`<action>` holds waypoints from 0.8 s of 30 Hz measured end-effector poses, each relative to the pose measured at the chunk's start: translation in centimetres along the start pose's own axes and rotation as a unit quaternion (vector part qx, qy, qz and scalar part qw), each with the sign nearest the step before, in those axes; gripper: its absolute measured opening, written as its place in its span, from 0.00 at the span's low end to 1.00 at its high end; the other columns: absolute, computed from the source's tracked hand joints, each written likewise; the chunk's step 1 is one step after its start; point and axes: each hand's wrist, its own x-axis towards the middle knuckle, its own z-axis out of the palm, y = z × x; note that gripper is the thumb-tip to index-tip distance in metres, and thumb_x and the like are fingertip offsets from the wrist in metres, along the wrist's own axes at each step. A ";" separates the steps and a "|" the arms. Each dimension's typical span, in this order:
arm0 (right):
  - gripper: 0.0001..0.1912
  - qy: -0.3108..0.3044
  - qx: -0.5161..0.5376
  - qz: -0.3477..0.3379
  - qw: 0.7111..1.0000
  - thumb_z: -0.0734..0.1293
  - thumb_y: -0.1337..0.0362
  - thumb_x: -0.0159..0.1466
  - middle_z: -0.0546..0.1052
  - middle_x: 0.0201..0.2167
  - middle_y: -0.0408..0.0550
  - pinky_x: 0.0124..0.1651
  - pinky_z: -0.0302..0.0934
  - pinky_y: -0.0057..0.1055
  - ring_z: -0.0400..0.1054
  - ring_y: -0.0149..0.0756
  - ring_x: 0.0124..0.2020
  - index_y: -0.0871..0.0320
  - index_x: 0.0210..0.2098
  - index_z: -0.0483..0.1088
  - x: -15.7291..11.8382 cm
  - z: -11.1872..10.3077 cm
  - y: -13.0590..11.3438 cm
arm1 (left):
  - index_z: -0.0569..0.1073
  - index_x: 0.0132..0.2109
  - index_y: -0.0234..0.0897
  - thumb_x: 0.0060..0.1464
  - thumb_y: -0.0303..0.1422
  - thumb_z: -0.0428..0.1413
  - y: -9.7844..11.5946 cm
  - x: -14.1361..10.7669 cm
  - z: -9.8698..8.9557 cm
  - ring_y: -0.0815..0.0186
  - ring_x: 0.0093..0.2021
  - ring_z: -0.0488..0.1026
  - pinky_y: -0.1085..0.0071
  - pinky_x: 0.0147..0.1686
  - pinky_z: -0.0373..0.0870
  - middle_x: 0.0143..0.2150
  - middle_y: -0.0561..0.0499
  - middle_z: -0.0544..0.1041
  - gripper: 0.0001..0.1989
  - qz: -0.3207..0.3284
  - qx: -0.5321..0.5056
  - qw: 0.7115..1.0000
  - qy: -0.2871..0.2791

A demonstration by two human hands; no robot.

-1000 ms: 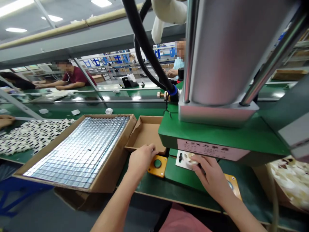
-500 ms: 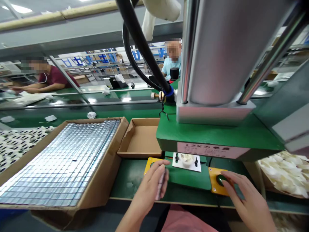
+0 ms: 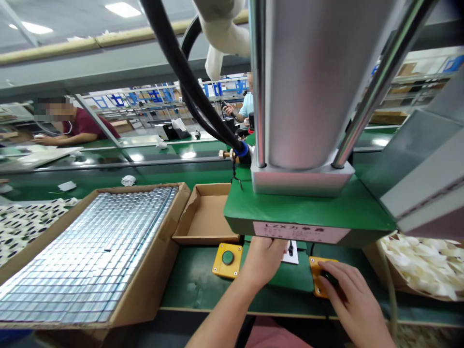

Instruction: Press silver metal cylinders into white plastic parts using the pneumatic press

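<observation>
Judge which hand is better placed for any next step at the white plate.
Likely the left hand: it reaches under the green press head at the white plate, though its grip is hidden. The right hand is off to the side, over a yellow button box.

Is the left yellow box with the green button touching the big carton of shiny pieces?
Apart: the head view plainly shows dark green tabletop between the yellow box and the carton.

left hand: below press, hides part of white plate | right hand: over yellow box
</observation>
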 end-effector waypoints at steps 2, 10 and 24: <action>0.16 0.006 -0.001 -0.002 1.000 0.62 0.61 0.63 0.71 0.45 0.48 0.48 0.63 0.39 0.65 0.39 0.48 0.55 0.51 0.63 0.0 -0.1 -0.1 | 0.66 0.21 0.40 0.51 0.34 0.51 0.0 -0.6 -0.7 0.67 0.22 0.65 0.72 0.23 0.62 0.16 0.55 0.65 0.12 -0.005 0.013 1.000 0.015; 0.16 0.041 0.000 -0.020 0.999 0.62 0.63 0.64 0.73 0.45 0.46 0.53 0.59 0.35 0.62 0.37 0.51 0.57 0.52 0.64 -1.0 -0.4 -0.1 | 0.73 0.42 0.40 0.57 0.42 0.48 -4.6 -5.3 -7.6 0.63 0.34 0.73 0.71 0.33 0.68 0.35 0.50 0.76 0.14 -0.037 0.268 0.956 0.113; 0.13 0.053 -0.038 -0.021 0.998 0.66 0.67 0.61 0.76 0.39 0.44 0.50 0.60 0.40 0.64 0.39 0.48 0.55 0.46 0.68 -0.8 -0.6 -0.5 | 0.72 0.52 0.44 0.61 0.38 0.43 -7.6 -7.4 -8.9 0.64 0.33 0.76 0.73 0.27 0.66 0.38 0.49 0.74 0.18 -0.057 0.530 0.845 0.051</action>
